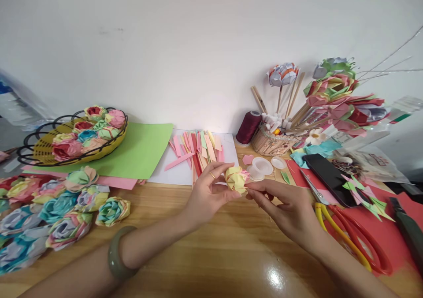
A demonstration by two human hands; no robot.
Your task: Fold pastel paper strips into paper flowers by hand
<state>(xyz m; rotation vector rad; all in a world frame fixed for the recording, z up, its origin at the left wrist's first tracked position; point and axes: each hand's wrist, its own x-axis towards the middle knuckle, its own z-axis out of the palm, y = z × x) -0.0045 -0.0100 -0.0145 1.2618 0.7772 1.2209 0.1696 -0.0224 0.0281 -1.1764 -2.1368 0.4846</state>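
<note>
A yellow paper flower (235, 180) with some pink at its right side is held up above the middle of the table. My left hand (209, 190) grips it from the left, thumb below and fingers behind. From the right, the thumb and fingertips of my right hand (282, 207) pinch at the flower's lower right edge; whether they hold a petal or something smaller is hidden. Just behind the hands lie cut paper strips (201, 150) in pink, red, peach and green on a white sheet (167, 170).
Finished paper flowers (71, 210) crowd the left, beside a yellow basket (41, 150) on green paper (142, 152). Small plastic tubs (262, 165), a maroon thread spool (248, 128) and a stick-filled holder (269, 143) stand behind. Scissors (350, 236) and a phone (330, 179) lie right.
</note>
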